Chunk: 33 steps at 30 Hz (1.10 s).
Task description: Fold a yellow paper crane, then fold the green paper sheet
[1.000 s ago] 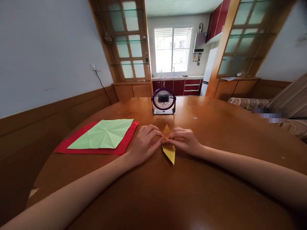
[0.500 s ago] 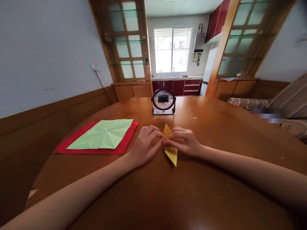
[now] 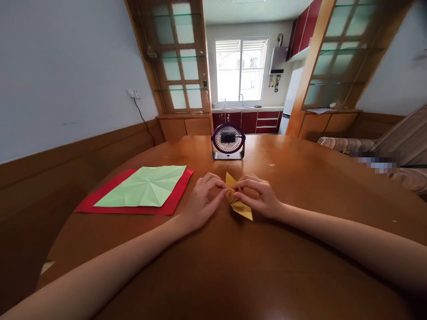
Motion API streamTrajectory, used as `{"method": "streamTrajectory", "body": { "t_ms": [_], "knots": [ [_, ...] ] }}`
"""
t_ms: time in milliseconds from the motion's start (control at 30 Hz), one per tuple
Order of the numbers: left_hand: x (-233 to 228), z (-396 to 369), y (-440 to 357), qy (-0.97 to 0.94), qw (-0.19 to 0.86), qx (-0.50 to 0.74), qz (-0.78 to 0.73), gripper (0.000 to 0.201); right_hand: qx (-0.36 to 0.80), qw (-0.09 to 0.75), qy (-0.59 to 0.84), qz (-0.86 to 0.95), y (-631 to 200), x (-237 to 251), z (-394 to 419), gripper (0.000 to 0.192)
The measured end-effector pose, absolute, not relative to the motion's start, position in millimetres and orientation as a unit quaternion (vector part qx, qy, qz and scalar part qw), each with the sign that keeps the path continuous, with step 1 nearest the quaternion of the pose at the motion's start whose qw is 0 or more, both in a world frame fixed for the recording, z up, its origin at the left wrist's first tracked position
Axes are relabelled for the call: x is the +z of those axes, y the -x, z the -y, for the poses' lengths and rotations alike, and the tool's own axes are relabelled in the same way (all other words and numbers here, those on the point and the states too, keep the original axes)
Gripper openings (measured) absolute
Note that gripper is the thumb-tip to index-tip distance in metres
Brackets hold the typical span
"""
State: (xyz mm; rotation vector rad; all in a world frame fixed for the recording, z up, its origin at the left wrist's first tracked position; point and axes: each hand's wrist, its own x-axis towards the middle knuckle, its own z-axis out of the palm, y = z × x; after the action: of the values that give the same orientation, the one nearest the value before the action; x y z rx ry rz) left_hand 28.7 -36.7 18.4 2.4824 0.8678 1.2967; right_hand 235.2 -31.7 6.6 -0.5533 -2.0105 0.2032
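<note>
Left hand (image 3: 200, 202): fingertips pinched on the yellow folded paper (image 3: 240, 208).
Right hand (image 3: 258, 195): pinching the same paper from the right.
Paper position: table (image 3: 300, 186) centre, near the fan (image 3: 228, 141).
Risk: uneven pull likely skews or tears the crease.

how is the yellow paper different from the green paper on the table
The yellow paper is folded into a narrow, pointed shape; the green paper lies opened out as a flat sheet with only crease lines. The yellow paper is pinched between the left hand and right hand; the green paper is untouched. The yellow paper sits on the bare table; the green paper rests on a larger red sheet. Both are coloured paper with fold marks.
</note>
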Motion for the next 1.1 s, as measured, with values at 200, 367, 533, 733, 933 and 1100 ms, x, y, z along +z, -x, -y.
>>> {"method": "streamTrajectory", "body": {
  "t_ms": [200,367,533,733,933,1100],
  "knots": [
    [19,32,-26,-0.802,0.169,0.471,-0.327,0.012,0.221,0.563,0.262,0.752,-239,5,26,0.031],
    [17,28,-26,-0.787,0.184,0.478,-0.345,0.015,0.372,0.546,0.332,0.673,-237,-2,13,0.030],
    [16,27,-27,-0.787,0.191,0.478,-0.341,0.016,0.452,0.448,0.326,0.699,-233,-5,14,0.028],
    [13,26,-31,-0.758,0.251,0.492,-0.347,0.023,0.364,0.488,0.348,0.713,-232,-6,15,0.021],
    [7,23,-36,-0.746,0.284,0.462,-0.387,0.044,0.292,0.506,0.390,0.711,-233,-9,12,0.021],
    [-2,17,-32,-0.755,0.314,0.409,-0.404,0.036,0.261,0.499,0.402,0.722,-234,-10,12,0.035]
  ]
}}
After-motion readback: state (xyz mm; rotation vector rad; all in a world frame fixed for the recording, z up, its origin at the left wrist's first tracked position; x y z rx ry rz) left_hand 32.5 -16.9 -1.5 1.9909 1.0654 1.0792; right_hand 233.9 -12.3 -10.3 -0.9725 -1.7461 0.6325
